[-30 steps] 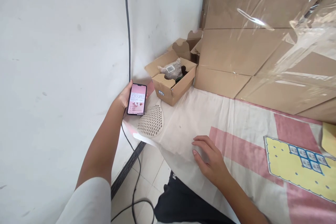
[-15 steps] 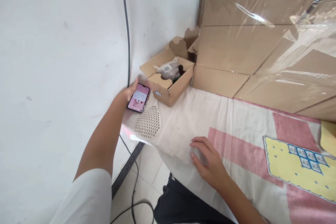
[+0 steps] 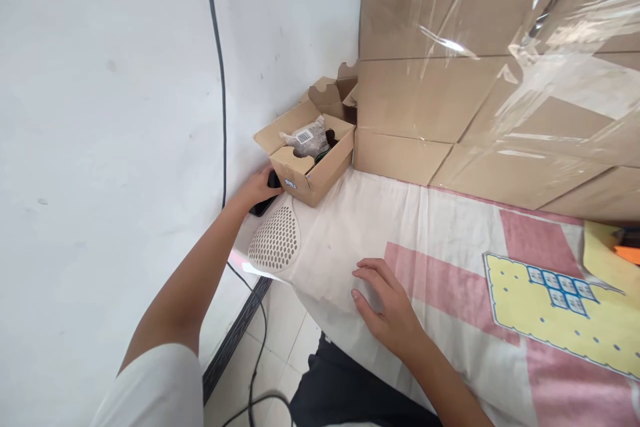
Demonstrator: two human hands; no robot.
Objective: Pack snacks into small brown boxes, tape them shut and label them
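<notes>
Head view has my left hand (image 3: 259,188) stretched far out to the wall corner, fingers closed over the phone (image 3: 265,198), which lies dark side up on the cloth beside the small open carton (image 3: 306,159). Just nearer me sits the perforated white cover (image 3: 275,247), with a black cable (image 3: 216,67) running down the wall. My right hand (image 3: 387,305) rests flat and open on the pink-striped cloth (image 3: 425,227), holding nothing. Wrapped big boxes (image 3: 480,67) wall off the far side; a yellow sheet (image 3: 560,307) lies to the right. A second ago I held the phone up, its pink screen showing; now it is down.
</notes>
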